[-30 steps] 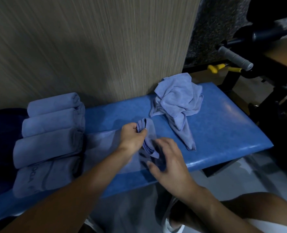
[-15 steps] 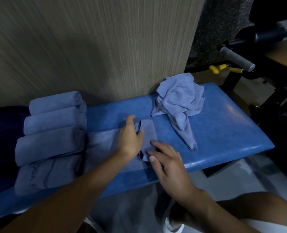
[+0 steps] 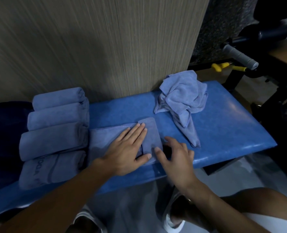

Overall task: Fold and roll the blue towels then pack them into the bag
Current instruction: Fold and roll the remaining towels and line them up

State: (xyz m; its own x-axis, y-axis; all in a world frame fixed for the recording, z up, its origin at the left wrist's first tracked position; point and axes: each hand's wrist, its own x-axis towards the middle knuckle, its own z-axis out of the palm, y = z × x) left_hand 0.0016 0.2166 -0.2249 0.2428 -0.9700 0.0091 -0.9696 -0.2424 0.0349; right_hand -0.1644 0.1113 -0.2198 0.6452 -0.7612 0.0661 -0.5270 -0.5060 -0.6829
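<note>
One folded towel (image 3: 150, 130) lies under the flat left hand (image 3: 124, 152).

The left hand (image 3: 127, 148) lies flat over the folded towel (image 3: 104, 140), hiding its middle and most of a dark seam beneath the palm. Under the arched right hand (image 3: 174, 158) sits deep shadow, so whether its fingertips meet the counter (image 3: 223, 125) cannot be told. The dark blue bag (image 3: 3, 132) is cut by the left edge, its opening unseen. Lettering on the nearest rolled towel (image 3: 51, 167) is too blurred to read. How many cloths make the crumpled heap (image 3: 181, 98) is unclear. Both forearms run off the bottom edge.
</note>
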